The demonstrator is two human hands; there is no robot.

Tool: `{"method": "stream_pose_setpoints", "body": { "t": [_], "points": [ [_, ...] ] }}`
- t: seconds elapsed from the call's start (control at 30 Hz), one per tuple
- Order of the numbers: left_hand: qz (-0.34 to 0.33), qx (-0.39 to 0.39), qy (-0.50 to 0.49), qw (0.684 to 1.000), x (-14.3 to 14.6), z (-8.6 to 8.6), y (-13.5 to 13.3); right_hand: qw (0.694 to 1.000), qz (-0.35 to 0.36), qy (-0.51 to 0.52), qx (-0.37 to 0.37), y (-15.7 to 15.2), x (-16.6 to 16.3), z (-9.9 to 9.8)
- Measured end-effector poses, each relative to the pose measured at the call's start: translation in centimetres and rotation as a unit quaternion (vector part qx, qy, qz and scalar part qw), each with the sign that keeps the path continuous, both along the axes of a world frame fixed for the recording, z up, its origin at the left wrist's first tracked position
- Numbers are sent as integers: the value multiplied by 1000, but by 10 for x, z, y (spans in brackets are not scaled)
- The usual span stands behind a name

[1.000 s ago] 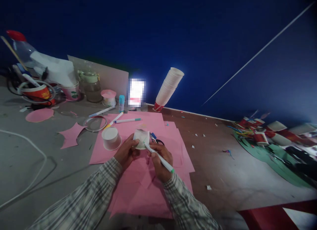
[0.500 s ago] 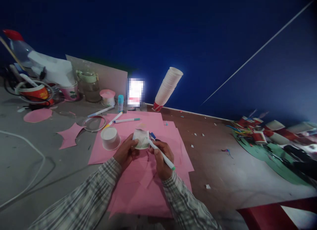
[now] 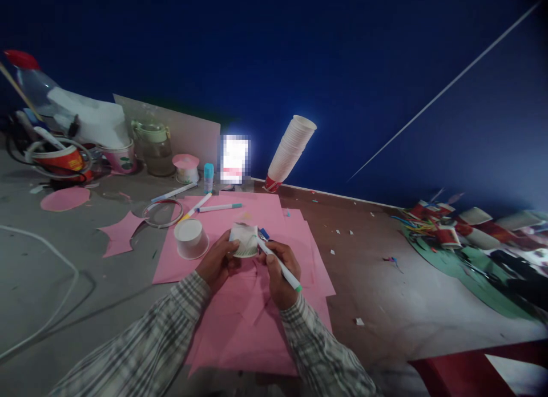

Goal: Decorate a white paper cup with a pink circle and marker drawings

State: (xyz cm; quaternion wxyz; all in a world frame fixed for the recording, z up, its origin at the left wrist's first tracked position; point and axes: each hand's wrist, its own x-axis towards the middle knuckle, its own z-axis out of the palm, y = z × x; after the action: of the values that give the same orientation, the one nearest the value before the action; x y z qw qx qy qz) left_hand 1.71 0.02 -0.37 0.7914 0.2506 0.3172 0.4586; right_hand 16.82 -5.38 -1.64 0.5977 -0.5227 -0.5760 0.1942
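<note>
Between the thumb and fingers of my left hand (image 3: 220,259) is a small white paper cup (image 3: 245,240) with green pen strokes on its side. My right hand (image 3: 282,271) grips a white marker pen (image 3: 280,264) with a green end, its tip at the cup's right part. Pink paper sheets (image 3: 261,351) lie beneath both hands. Left of the cup an upside-down white paper cup (image 3: 189,243) stands on the pink paper. Something blue (image 3: 264,234) lies just behind the marker, partly hidden by my right hand.
Several markers, one of them a marker with a teal end (image 3: 220,207), lie behind the cups near a clear ring (image 3: 162,213). A tall leaning stack of paper cups (image 3: 293,149) rises at the back. A green board (image 3: 454,280) with scraps is at right, a white cable (image 3: 71,294) at left.
The marker's tip has shifted slightly to the right on the cup's side. My left hand and the cup stay in place.
</note>
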Motion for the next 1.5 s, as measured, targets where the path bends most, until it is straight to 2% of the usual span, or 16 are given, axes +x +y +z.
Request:
{"method": "stream_pose_setpoints", "body": {
  "t": [0.57,0.93,1.13,1.5],
  "points": [
    [10,-3,-1,1000,0,-3,2,1000,8,4,-5,-2,-1,-4],
    [21,-6,-3,1000,0,2,0,1000,7,4,-2,-2,-1,-6],
    [13,-1,-7,1000,0,-4,1,999,38,20,2,-3,-5,-7],
    [-7,34,6,999,-2,-11,2,999,30,23,12,-3,-7,-6]
  ]
}}
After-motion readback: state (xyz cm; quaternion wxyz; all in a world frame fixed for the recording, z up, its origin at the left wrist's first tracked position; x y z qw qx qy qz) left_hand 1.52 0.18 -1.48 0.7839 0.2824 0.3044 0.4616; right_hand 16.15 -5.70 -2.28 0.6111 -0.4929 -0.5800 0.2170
